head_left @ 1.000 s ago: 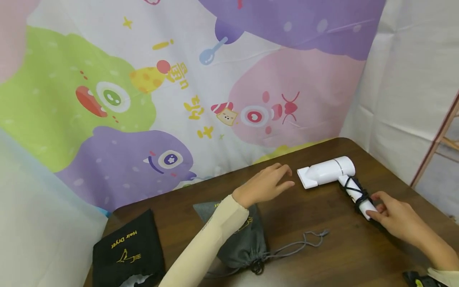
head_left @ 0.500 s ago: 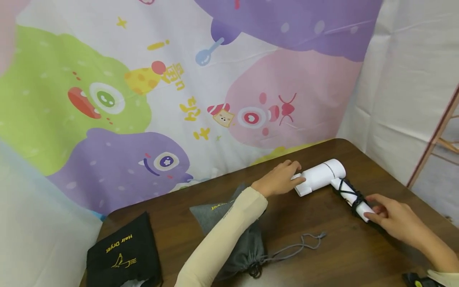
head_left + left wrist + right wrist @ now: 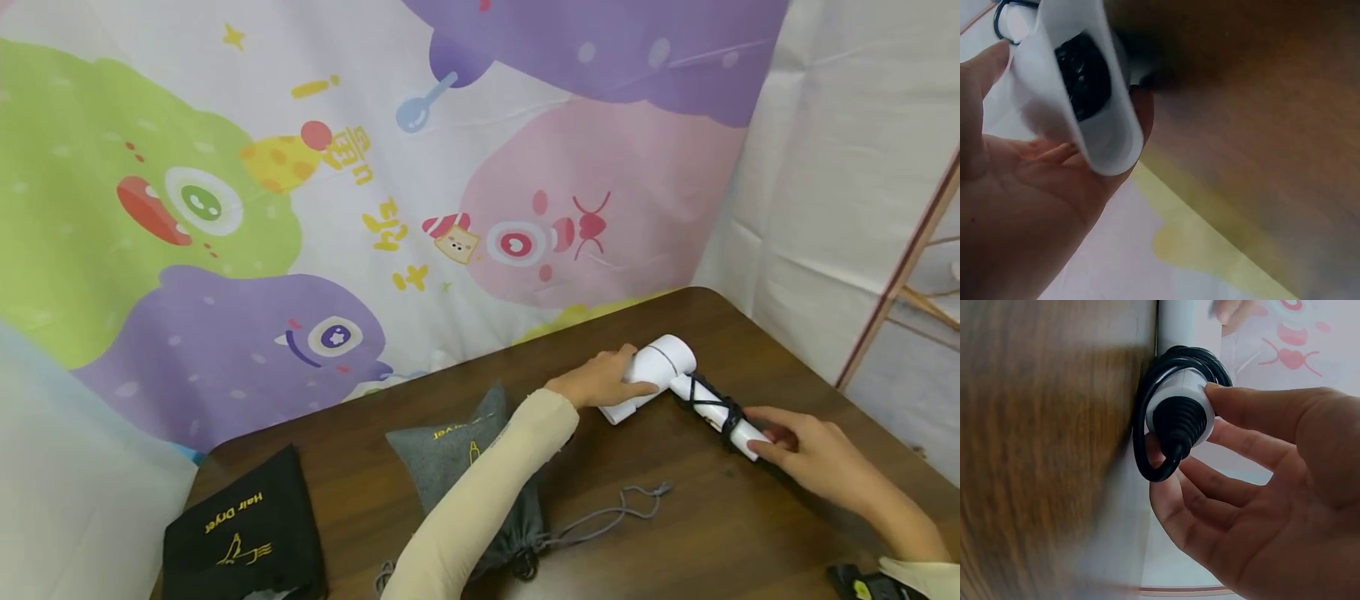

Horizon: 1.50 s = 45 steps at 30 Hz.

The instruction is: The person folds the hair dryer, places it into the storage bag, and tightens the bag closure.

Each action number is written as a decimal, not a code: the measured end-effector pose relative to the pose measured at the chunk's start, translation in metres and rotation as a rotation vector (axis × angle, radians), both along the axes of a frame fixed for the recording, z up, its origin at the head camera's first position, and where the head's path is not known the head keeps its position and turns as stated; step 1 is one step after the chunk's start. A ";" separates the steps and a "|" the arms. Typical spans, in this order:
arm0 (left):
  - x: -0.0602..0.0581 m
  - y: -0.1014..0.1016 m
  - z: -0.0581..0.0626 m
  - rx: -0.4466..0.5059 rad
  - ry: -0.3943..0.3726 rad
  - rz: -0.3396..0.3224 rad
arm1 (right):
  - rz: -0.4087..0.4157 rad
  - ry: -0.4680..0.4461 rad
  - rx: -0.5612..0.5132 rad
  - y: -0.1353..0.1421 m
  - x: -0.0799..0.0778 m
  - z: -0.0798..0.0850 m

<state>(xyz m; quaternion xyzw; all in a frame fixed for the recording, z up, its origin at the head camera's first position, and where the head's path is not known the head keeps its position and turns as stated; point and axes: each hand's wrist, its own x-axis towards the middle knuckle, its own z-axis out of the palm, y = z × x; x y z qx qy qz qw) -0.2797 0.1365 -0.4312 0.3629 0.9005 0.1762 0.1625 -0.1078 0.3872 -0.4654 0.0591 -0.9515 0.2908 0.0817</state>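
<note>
A: Give me the bench [image 3: 712,525] first.

B: On my feed it carries the black bag [image 3: 240,533] and the grey bag [image 3: 435,458] to the left, and the dryer [image 3: 652,367] on the right half, towards the far edge. I can't tell whether the dryer rests fully down.

A: Which way does it lie from the grips?

B: Between them. The barrel slants from near left to far right; the handle [image 3: 708,408] leaves its rear end and slants back towards the person's right. I read two long axes, one for each side.

A: Which grip is nearer?

B: Neither, as I see it: both touch. The left grip [image 3: 596,381] wraps the nozzle [image 3: 1113,147] and the front of the barrel, thumb on one side, fingers on the other. The right grip [image 3: 813,450] pinches the handle's free end between thumb and fingers, beside the wound cord [image 3: 1179,359].

A: And against a second ago?

B: Then I had the left grip apart from the nozzle; now it hides part of it from the head view. The barrel slopes more steeply there, nozzle swung nearer the person. The right grip is at the same end as before.
</note>
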 end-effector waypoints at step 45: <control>0.025 -0.048 0.056 0.209 0.450 -0.155 | -0.001 0.095 -0.256 -0.045 0.004 0.015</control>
